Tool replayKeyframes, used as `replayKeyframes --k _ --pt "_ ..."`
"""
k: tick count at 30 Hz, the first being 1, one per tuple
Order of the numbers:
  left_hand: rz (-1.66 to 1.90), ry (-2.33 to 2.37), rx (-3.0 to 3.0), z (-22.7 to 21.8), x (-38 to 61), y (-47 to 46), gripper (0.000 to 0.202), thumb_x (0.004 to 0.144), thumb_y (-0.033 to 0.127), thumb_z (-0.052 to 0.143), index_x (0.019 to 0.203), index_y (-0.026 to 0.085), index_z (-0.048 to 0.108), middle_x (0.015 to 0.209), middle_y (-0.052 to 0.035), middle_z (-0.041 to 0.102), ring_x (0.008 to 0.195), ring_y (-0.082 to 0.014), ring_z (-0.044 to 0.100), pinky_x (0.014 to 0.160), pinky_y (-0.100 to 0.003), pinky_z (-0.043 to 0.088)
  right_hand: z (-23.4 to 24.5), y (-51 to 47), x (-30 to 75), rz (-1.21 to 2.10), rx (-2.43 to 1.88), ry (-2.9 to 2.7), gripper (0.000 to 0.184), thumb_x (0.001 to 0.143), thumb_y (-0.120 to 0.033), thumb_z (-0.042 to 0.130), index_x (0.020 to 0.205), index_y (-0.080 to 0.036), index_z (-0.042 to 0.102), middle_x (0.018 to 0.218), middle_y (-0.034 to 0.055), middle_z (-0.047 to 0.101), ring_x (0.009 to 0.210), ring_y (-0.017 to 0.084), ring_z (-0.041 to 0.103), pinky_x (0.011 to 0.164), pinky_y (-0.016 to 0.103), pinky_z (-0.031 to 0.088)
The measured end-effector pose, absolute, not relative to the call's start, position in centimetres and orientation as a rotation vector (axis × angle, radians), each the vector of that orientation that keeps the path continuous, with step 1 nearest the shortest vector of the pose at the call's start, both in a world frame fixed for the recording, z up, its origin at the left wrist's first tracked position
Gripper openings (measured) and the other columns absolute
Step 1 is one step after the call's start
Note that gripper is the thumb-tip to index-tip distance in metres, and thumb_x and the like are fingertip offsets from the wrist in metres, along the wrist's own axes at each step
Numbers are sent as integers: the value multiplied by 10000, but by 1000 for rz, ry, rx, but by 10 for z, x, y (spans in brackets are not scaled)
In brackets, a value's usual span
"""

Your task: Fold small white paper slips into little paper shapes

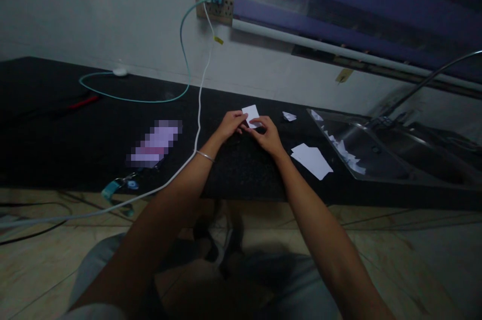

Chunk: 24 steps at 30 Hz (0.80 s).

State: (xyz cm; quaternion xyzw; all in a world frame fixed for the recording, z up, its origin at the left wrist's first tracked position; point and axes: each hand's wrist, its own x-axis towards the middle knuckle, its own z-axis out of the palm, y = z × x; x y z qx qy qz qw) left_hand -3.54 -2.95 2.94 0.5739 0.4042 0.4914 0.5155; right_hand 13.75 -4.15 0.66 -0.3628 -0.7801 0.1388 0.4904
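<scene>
Where the pale wall (124,23) ends, I've got the black counter (241,164) running across the whole head view. A purple blind (339,3) with a white bottom bar spans the upper right. Metal sink (357,134) set into the counter at right, a curved faucet (429,79) behind it. White cable (199,114) drops from the outlet board (228,8) on the wall, runs down past the left wrist and off toward lower left. Teal cable (184,41) loops from the same board onto the counter.

Both hands are mid-counter. My left hand (230,125) pinches the left side of the white square (251,111), thumb on top. My right hand (268,136) pinches its near edge, index finger on the face, thumb just below; fingertips of the two hands are close together. Can't read how firm either grip is. The square sits above the counter's far half; whether its underside touches the surface, I can't tell.

Smaller stuff: a row of folded papers (342,150) lies along the sink's left edge, partly overlapping. Pixelated item (154,143) left of the left hand, content unreadable. Fanned white sheets (313,162) lie right of the right forearm. Teal strap (110,190) at the front edge. Single folded piece (289,116) near the right hand, apart from it. White puck (120,73) on the teal cable's end. Thin bracelet (205,156) on the left wrist. Yellow tag (218,40) on the white cable.
</scene>
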Motion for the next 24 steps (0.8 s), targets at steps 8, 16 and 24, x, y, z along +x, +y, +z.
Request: replayKeyframes --k 8,16,24 --pt "1197 903 1319 30 -35 -35 132 927 209 559 889 85 586 783 -67 696 541 -81 654 451 -150 417 4 -37 138 318 -928 -1781 279 847 -503 650 900 -233 699 1181 87 581 1173 252 545 1017 461 457" --pt "1151 928 1356 34 -37 -41 190 865 173 601 1010 53 630 783 -103 721 663 -122 694 545 -173 478 -3 -29 144 567 -1014 -1573 535 751 -513 712 1208 -258 600 1238 100 593 959 244 625 862 453 541" --pt "1152 948 1286 32 -38 -39 152 851 156 621 964 55 638 744 -91 715 617 -103 674 565 -180 486 -2 -32 144 783 -993 -1525 699 760 -471 698 1377 -281 432 912 38 655 711 181 629 671 361 558"
